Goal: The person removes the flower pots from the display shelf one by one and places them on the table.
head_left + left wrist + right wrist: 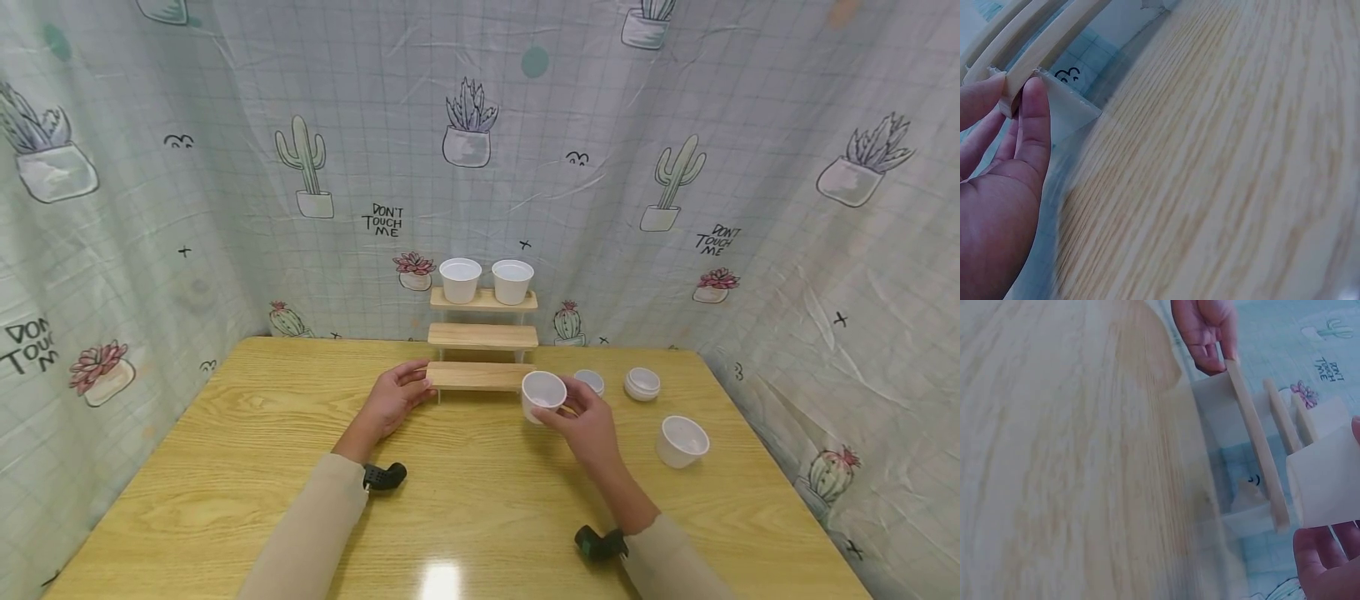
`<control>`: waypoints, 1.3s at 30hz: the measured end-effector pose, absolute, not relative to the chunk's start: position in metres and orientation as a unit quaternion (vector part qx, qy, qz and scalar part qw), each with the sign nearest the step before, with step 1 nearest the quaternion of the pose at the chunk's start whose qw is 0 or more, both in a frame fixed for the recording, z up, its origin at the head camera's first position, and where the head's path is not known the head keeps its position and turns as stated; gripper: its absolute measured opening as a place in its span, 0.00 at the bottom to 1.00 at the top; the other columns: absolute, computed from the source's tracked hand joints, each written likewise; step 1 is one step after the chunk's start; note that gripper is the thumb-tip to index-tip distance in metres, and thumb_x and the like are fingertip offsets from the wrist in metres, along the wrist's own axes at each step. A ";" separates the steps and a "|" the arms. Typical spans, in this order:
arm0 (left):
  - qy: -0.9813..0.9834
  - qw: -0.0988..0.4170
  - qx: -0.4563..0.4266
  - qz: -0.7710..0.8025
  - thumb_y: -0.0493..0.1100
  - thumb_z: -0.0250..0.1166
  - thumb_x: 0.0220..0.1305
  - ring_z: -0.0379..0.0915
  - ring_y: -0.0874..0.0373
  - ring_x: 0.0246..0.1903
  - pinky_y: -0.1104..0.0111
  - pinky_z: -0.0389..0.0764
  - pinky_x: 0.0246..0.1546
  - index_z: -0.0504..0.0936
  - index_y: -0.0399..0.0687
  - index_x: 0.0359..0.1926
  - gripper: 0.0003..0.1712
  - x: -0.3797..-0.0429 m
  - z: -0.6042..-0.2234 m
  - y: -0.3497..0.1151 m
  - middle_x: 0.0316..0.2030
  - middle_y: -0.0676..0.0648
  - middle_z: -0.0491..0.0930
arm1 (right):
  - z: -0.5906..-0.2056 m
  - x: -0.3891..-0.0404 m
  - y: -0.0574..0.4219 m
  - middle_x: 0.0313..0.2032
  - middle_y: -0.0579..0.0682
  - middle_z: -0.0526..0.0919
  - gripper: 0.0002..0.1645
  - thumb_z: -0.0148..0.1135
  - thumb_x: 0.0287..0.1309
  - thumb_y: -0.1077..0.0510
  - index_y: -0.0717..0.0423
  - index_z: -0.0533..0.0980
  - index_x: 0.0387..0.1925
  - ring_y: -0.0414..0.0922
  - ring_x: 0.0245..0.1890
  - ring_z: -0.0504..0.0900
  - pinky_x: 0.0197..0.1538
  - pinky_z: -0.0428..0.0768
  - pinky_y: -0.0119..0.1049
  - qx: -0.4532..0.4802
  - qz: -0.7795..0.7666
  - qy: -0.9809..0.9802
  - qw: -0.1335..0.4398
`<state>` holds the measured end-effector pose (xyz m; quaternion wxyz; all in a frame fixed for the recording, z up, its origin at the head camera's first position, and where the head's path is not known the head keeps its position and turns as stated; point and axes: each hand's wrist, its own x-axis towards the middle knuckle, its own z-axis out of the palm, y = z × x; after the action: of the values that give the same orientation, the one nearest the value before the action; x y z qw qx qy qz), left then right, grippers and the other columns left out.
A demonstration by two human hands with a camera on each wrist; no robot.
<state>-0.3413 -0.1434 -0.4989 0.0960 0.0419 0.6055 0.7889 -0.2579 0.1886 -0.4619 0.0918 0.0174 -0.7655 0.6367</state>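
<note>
A white, tapering cup [542, 395] is clamped in the fingers of the right hand [588, 421], near a three-board wooden rack [483, 337]; fingers of the left hand [393, 402] pinch its lowest board [476, 377]. Two top cups [461, 282], one desk cup [682, 442].

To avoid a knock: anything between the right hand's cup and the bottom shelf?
Nothing visible stands between the cup in the right hand and the bottom shelf, whose visible top is bare. The left hand grips the shelf's left end, clear of the cup.

"DON'T TOUCH ME" lettering [383, 220] on cactus-print cloth [570, 200] (repeated), x marks [525, 244], same cloth
</note>
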 end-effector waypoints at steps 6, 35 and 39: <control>0.607 0.096 0.040 0.788 0.28 0.57 0.74 0.79 0.61 0.42 0.68 0.88 0.53 0.63 0.35 0.75 0.31 -0.342 -0.499 -0.143 0.55 0.43 0.70 | -0.457 -0.265 0.180 0.61 0.60 0.81 0.41 0.83 0.48 0.57 0.58 0.75 0.64 0.56 0.61 0.82 0.54 0.87 0.29 0.033 0.643 -0.759 0.095; 0.613 0.097 0.060 0.782 0.29 0.57 0.74 0.78 0.62 0.42 0.68 0.87 0.55 0.59 0.33 0.76 0.33 -0.342 -0.501 -0.146 0.55 0.44 0.70 | -0.427 -0.302 0.130 0.58 0.58 0.83 0.40 0.83 0.47 0.58 0.56 0.77 0.63 0.55 0.58 0.83 0.60 0.87 0.44 0.097 0.654 -0.743 0.102; 0.616 0.096 0.054 0.780 0.29 0.57 0.74 0.78 0.61 0.43 0.68 0.87 0.55 0.60 0.34 0.76 0.32 -0.341 -0.501 -0.145 0.55 0.44 0.70 | -0.427 -0.309 0.124 0.58 0.59 0.83 0.39 0.83 0.47 0.58 0.57 0.77 0.62 0.56 0.58 0.84 0.59 0.88 0.40 0.105 0.658 -0.739 0.103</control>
<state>-0.3411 -0.1450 -0.5009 0.0957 0.0544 0.6161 0.7799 -0.3086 0.1235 -0.4268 0.1030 0.1045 -0.7388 0.6577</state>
